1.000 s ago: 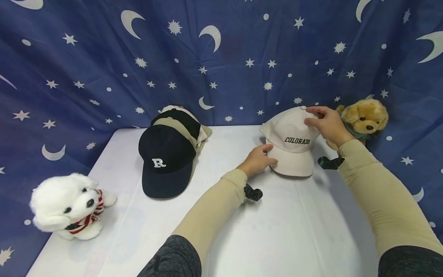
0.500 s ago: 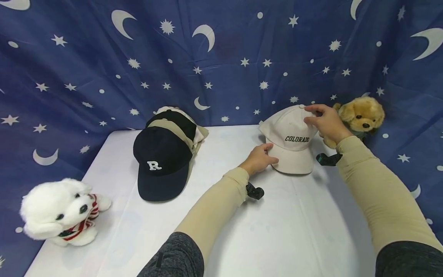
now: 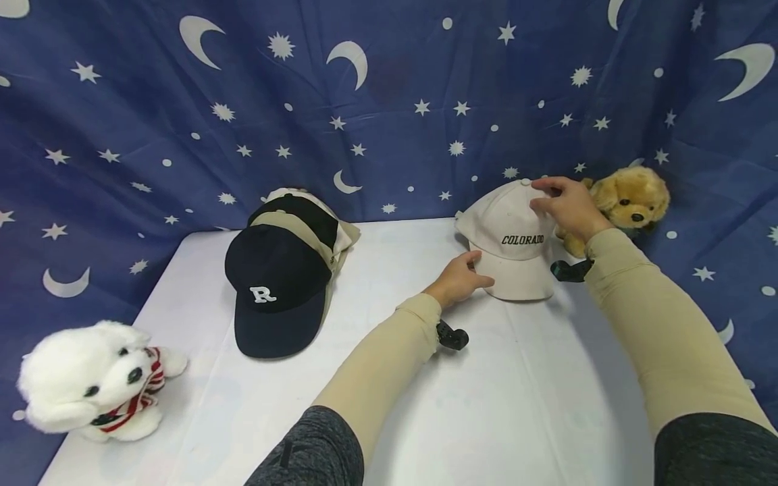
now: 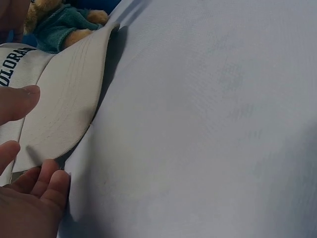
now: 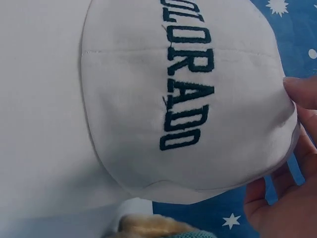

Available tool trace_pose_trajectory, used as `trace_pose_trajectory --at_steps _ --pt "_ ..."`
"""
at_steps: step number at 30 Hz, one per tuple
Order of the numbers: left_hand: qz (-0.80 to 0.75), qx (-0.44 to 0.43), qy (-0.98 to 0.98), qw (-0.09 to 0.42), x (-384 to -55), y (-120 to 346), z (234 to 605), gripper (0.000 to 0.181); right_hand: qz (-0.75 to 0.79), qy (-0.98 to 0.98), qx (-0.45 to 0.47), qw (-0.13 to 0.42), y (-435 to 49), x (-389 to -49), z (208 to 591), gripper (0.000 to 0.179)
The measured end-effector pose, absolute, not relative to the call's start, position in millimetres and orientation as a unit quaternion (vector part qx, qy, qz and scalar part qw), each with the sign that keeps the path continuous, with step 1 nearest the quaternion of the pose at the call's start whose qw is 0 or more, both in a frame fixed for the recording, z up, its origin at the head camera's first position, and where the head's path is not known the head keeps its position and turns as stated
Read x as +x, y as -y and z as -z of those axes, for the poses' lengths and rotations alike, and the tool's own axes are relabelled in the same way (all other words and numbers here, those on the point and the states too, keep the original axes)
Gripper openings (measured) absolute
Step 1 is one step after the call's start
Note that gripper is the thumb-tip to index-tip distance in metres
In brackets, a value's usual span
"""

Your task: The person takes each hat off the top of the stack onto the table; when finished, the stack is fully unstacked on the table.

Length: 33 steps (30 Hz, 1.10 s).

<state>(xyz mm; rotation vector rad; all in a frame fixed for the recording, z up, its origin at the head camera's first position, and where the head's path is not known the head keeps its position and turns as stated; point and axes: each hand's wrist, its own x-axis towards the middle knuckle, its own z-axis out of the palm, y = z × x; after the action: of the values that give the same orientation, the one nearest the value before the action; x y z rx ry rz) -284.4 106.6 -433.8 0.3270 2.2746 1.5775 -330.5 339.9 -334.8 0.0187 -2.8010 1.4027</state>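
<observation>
A cream baseball cap [image 3: 501, 219] lettered COLORADO sits upright at the back right, its brim towards me. My left hand [image 3: 460, 278] holds the near left side of the brim; in the left wrist view its thumb lies over the brim [image 4: 69, 94] and curled fingertips meet the edge. At the crown's upper right, my right hand [image 3: 568, 209] grips the cloth. In the right wrist view that thumb presses the crown [image 5: 237, 119], with the other fingers [image 5: 282, 183] behind it, partly hidden by the cap.
On the left of the white table [image 3: 474, 398] stands a nested row of several caps, a navy cap [image 3: 276, 270] with an R in front. A white plush dog [image 3: 79, 378] is at the front left. Behind my right hand sits a tan plush dog [image 3: 632, 196]. A blue curtain [image 3: 407, 81] hangs behind.
The head view has shifted slightly, moving the row of caps and white plush dog leftward in frame. Both hands remain on the cream cap, which stays nearly in place.
</observation>
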Motion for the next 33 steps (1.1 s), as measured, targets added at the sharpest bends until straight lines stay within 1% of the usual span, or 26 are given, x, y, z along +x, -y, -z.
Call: trace_pose_trajectory --at_steps 8,11,15,21,25,33 --pt "-0.574 0.113 -0.79 0.182 -284 -109 434 0.073 -0.459 0.888 -0.005 0.014 -340 -338 336 0.057" --pt "-0.604 0.099 -0.768 0.189 -286 -112 438 0.073 -0.468 0.883 -0.012 0.019 -341 -340 337 0.056" --pt "-0.643 0.083 -0.736 0.198 -289 -114 442 0.073 -0.477 0.878 -0.02 0.033 -342 -342 338 0.056" --pt "-0.663 0.09 -0.72 0.182 -290 -116 443 0.065 -0.479 0.875 -0.023 0.065 -343 -344 337 0.052" --pt "-0.666 0.091 -0.718 0.179 -292 -118 445 0.061 -0.476 0.876 -0.024 0.076 -344 -342 336 0.052" --pt "-0.662 0.101 -0.717 0.192 -291 -121 443 0.065 -0.472 0.876 -0.016 0.102 -340 -335 332 0.049"
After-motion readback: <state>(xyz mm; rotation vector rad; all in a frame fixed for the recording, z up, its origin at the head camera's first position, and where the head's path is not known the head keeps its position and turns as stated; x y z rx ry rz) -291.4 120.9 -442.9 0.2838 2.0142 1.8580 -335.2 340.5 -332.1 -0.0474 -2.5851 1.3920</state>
